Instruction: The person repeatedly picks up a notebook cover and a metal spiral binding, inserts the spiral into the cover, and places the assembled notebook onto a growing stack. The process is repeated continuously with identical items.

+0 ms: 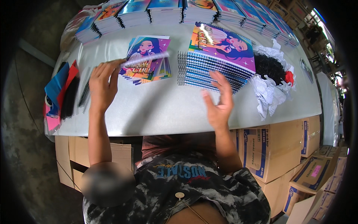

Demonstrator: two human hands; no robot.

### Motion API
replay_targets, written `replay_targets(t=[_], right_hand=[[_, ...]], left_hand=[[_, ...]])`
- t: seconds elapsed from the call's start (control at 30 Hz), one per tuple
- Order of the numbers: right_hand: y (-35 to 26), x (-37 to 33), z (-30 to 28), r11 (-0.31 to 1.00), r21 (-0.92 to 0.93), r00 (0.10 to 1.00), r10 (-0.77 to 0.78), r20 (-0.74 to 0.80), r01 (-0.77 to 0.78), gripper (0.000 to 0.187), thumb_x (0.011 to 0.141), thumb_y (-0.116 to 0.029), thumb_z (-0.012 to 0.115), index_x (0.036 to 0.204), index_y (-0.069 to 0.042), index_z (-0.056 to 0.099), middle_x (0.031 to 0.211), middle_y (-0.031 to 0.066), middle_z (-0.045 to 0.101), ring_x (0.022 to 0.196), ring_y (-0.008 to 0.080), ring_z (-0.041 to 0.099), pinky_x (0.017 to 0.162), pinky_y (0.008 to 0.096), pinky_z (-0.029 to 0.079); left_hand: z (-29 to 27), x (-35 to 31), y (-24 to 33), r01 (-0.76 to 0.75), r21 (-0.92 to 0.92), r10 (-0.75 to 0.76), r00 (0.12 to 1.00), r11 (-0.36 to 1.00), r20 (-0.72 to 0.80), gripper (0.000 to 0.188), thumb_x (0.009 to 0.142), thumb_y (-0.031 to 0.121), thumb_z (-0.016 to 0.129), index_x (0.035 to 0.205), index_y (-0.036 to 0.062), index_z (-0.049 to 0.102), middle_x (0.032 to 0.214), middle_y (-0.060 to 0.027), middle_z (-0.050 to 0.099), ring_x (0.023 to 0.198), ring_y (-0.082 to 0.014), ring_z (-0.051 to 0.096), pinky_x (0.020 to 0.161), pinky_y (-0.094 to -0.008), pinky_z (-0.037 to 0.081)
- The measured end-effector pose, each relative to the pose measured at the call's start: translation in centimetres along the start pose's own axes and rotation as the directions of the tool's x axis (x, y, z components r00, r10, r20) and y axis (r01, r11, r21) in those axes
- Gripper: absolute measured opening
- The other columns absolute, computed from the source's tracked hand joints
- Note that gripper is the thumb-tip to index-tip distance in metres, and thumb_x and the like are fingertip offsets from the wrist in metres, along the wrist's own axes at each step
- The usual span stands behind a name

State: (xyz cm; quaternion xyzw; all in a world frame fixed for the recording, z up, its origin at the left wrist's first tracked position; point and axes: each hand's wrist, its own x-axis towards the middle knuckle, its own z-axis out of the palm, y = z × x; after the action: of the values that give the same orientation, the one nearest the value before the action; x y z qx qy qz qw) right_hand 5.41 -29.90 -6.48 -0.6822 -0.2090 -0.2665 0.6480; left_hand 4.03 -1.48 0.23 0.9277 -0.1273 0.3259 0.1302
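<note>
My left hand (103, 84) pinches one end of a long, thin, pale strip (147, 58), blurred by motion, which looks like a spiral binding wire. The strip reaches across a fanned pile of notebooks with illustrated covers (154, 71); no wire shows along their visible edges. To the right rises a tall stack of spiral-bound notebooks (223, 46), the top one showing the same purple and orange cover. In front of that stack my right hand (220, 102) hovers with fingers apart and nothing in it. Several loose spiral wires (85, 91) lie left of my left hand.
Stacks of notebooks (166, 15) line the table's far edge. Crumpled striped cloth (274, 93) surrounds a black tangle (267, 69) at right. Blue and red material (57, 87) lies beside a black bundle (71, 99) at the left edge. Cardboard boxes (272, 145) stand below, right.
</note>
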Motion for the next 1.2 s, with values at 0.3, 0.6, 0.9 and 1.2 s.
replay_targets(t=[0.3,0.6,0.9,1.2], right_hand=[[-0.4,-1.4,2.4,0.953,0.28,0.92,-0.002,0.392,-0.117,0.023,0.073,0.005,0.063,0.096,0.001,0.064,0.091,0.012,0.067,0.078,0.0202,0.064,0.072,0.0269,0.049],[4.3,-4.1,1.9,0.878,0.269,0.852,0.243,0.463,-0.396,0.013,0.075,-0.004,0.07,0.085,0.0,0.063,0.085,0.0093,0.066,0.076,0.0085,0.059,0.068,0.0217,0.046],[3.6,-3.3,1.6,0.909,0.173,0.76,0.2,0.618,-0.38,0.022,0.08,-0.003,0.064,0.102,-0.001,0.065,0.091,0.007,0.067,0.079,0.0096,0.058,0.072,0.023,0.046],[4.7,-2.1,1.7,0.908,0.197,0.808,0.209,0.551,-0.369,0.026,0.082,-0.004,0.063,0.108,0.0,0.062,0.092,0.0028,0.065,0.074,0.0057,0.053,0.068,0.0197,0.046]], left_hand=[[-2.3,-5.6,4.1,0.237,-0.452,-0.266,0.964,0.86,-0.001,0.051,0.067,0.01,0.071,0.113,0.003,0.05,0.111,-0.0133,0.055,0.103,-0.0247,0.051,0.093,-0.0359,0.033],[9.7,-13.6,2.5,0.574,-0.809,-0.539,0.724,0.122,0.432,0.031,0.07,-0.012,0.047,0.097,0.0035,0.05,0.087,-0.0001,0.053,0.084,-0.0103,0.049,0.077,-0.0232,0.038],[6.5,-11.5,-16.0,0.576,0.414,-0.57,0.807,0.705,-0.152,0.023,0.082,0.026,0.056,0.099,0.0108,0.061,0.101,-0.0103,0.059,0.092,-0.0299,0.057,0.076,-0.0415,0.045],[4.6,-7.4,-11.6,0.595,-0.671,-0.593,0.755,0.442,0.278,0.032,0.081,0.005,0.035,0.109,0.0005,0.05,0.077,-0.0046,0.054,0.057,-0.008,0.045,0.055,-0.0193,0.038]])
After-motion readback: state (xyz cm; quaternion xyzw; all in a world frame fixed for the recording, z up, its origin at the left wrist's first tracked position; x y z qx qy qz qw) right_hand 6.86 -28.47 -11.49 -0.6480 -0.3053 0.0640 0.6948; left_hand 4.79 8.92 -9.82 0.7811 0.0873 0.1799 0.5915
